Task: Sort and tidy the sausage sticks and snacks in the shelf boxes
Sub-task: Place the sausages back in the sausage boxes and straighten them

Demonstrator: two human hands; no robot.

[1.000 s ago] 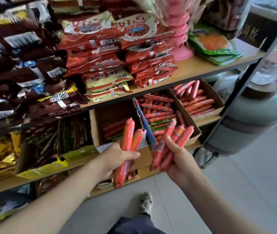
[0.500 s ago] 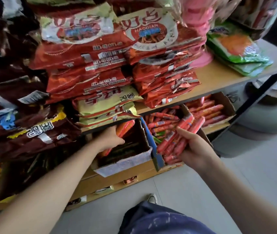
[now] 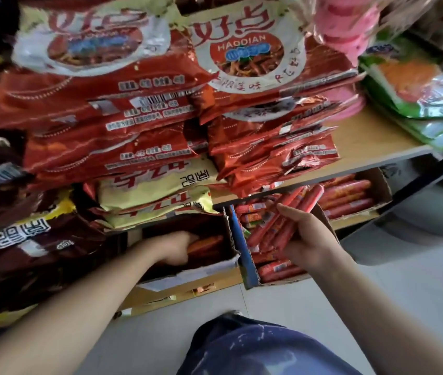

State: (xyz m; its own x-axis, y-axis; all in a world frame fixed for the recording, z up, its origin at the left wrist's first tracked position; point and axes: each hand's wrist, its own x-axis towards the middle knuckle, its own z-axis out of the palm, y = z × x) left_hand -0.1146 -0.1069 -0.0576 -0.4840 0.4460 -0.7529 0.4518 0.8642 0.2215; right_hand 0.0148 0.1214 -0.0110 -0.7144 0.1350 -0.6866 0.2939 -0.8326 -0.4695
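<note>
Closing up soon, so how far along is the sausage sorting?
Done: red sausages lie in rows in the rightmost cardboard box. In hand: left hand holds orange sausage sticks inside the left cardboard box; right hand grips a red sausage bundle. Left: the jumbled blue-flapped middle box.

The left forearm and right forearm are bare along all their visible length, and so are the left hand and right hand. At the lower centre, a trouser leg of dark blue cloth is speckled with small pale flecks and short streaks. Just beyond it lies a small grey shape, possibly a shoe toe.
</note>
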